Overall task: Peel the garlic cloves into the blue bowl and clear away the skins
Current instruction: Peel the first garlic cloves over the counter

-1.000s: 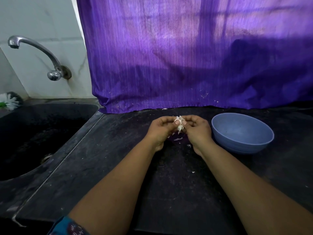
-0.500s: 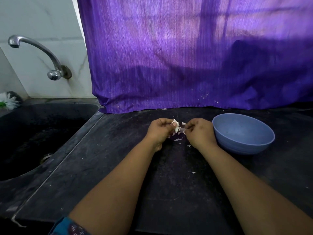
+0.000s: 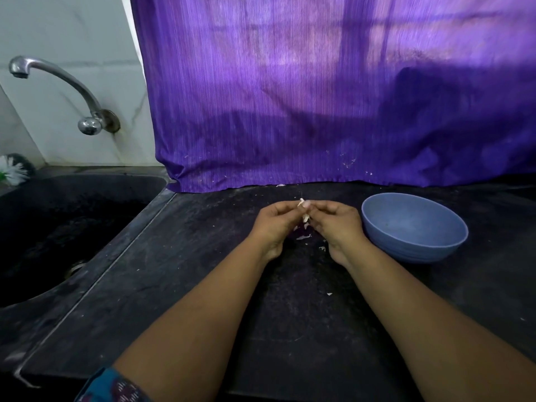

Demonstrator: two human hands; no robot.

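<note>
Both hands meet over the dark table (image 3: 203, 285), just left of the blue bowl (image 3: 413, 227). Left hand (image 3: 275, 223) & right hand (image 3: 338, 224) each have fingers curled in narrow, pinching the same garlic clove (image 3: 305, 211) betw. thumb & fingertips; the clove sits up off the table, a pale bit of skin sticking out at the top. Can't tell how much skin is off, too small. Loose skins (image 3: 304, 237) lie on the table right under the hands, a few more flecks nearer the camera, approx. beside the right forearm. Bowl stands upright on the table, close to the right hand but not touching it; its inside looks bare from this angle. Purple cloth (image 3: 319, 97) hangs behind, its hem on the back of the table. Black sink (image 3: 87, 184) at far left w/ a metal tap (image 3: 58, 79) on the white wall over it; a white brush (image 3: 13, 169) at the sink's back corner. Patterned blue sleeve (image 3: 113, 385) at the bottom edge, left arm
</note>
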